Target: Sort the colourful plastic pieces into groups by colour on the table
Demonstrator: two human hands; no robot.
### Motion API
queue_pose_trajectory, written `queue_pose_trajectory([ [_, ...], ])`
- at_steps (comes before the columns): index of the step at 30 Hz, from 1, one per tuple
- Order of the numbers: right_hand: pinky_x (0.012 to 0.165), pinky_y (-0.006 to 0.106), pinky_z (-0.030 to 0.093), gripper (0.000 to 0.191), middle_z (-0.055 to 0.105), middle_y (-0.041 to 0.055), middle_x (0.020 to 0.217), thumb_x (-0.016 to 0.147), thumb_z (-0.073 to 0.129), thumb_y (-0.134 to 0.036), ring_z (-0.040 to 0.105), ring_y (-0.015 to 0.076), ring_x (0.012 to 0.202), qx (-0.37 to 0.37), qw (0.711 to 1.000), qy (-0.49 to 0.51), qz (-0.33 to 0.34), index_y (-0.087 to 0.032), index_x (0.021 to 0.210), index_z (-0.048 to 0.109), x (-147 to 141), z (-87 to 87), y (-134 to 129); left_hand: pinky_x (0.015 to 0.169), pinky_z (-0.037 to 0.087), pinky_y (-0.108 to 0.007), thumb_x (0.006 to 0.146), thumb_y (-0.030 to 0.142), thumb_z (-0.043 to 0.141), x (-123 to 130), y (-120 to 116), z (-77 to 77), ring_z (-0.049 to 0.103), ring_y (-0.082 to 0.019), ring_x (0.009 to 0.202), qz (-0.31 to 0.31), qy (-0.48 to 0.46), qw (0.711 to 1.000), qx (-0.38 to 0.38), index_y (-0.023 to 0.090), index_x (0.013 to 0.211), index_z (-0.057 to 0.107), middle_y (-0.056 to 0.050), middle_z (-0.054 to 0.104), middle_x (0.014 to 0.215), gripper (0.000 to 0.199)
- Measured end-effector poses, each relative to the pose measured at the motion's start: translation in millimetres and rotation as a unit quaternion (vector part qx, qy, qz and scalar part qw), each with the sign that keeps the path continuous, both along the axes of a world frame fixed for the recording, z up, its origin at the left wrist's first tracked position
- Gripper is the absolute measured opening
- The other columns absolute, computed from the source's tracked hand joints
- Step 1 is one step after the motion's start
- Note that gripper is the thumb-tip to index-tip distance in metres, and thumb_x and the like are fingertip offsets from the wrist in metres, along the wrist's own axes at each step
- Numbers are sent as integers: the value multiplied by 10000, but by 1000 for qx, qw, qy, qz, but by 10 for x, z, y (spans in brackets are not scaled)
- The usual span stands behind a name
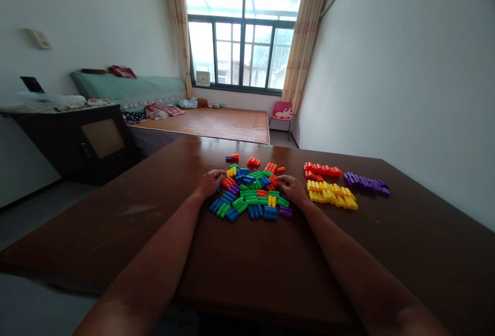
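A loose pile of bullet-shaped plastic building blocks (253,200) in green, blue, orange, purple and yellow lies on the brown table, between my hands. My left hand (211,183) is at the pile's left edge, fingers curled in beside some yellow blocks (231,172); whatever is between its fingertips is too small to tell. On the other side, the fingers of my right hand (293,189) are closed at a group of orange blocks (272,181). Sorted by colour to the right lie orange rows (323,170), yellow rows (332,194) and a purple row (367,184).
Small orange groups (253,161) lie behind the pile. The brown table (162,233) reaches out on both sides. Beyond it stand a bed (228,122), a pink chair (282,109) and, at left, a dark cabinet (65,137).
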State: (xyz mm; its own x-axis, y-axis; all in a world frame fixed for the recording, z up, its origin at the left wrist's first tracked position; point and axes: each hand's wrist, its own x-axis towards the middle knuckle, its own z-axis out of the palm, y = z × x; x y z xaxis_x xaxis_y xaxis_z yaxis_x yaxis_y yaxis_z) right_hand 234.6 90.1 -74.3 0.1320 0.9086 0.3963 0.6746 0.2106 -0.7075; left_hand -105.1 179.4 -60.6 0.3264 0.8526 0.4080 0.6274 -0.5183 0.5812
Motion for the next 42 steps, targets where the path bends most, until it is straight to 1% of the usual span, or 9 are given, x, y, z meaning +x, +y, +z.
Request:
queue_pose_trajectory([
  [8,898,377,441,305,648,80,1130,816,591,-365,574,229,973,36,993,-101,45,-251,1085,675,-389,107,31,841,500,-295,832,366,469,3,31,-44,650,-207,934,-6,-2,1000,-7,196,1009,709,-65,702,1030,343],
  [12,841,382,449,302,673,57,951,761,675,-347,547,243,929,5,990,-137,37,-283,1056,679,-430,68,30,847,501,-296,828,364,479,13,18,-29,648,-208,943,-10,-13,1000,-12,197,1003,711,-65,705,1027,335],
  [20,779,327,493,267,654,34,957,730,632,-268,604,195,883,39,999,-12,14,-240,995,625,-325,194,-85,817,503,-298,831,394,469,-14,76,-54,653,-207,896,-22,-6,1000,-2,201,1001,713,-66,708,998,355],
  [27,736,329,531,367,670,28,978,695,657,-384,640,183,834,-4,995,87,42,-236,1027,601,-191,299,-193,869,494,-315,788,443,488,-34,84,-16,650,-222,964,-23,-37,998,-39,212,1017,708,-50,724,1036,393],
  [31,744,321,527,396,675,53,988,723,620,-405,635,187,861,66,994,84,-22,-226,1076,603,444,512,-380,893,488,-317,764,508,486,-43,88,18,645,-228,986,-13,-23,998,-62,219,1024,703,-41,721,1066,446],
  [34,736,329,519,405,677,97,1020,754,567,-405,634,198,843,129,971,50,-197,-193,1097,606,1382,507,-710,899,486,-319,746,532,497,-50,124,13,646,-235,983,-11,-14,997,-69,228,1042,699,-33,720,1075,471],
  [37,756,354,504,360,686,140,1004,710,568,-356,636,226,843,97,916,1,-389,-150,994,651,2340,242,-1133,891,489,-313,739,545,492,-50,153,-2,648,-238,986,-11,-8,998,-64,223,1020,705,-33,721,1071,478],
  [39,727,353,499,309,707,132,912,670,608,-348,648,238,806,11,900,-15,-435,-159,905,675,2770,10,-1348,882,492,-309,744,548,482,-47,157,-7,652,-237,982,-8,-4,998,-55,221,1011,705,-36,722,1063,478],
  [42,708,350,487,274,720,112,882,660,638,-373,658,254,809,-56,892,-45,-447,-193,860,692,3022,-225,-1474,859,502,-308,752,541,472,-42,142,4,662,-234,956,-5,4,999,-48,225,1022,701,-35,724,1051,475],
])
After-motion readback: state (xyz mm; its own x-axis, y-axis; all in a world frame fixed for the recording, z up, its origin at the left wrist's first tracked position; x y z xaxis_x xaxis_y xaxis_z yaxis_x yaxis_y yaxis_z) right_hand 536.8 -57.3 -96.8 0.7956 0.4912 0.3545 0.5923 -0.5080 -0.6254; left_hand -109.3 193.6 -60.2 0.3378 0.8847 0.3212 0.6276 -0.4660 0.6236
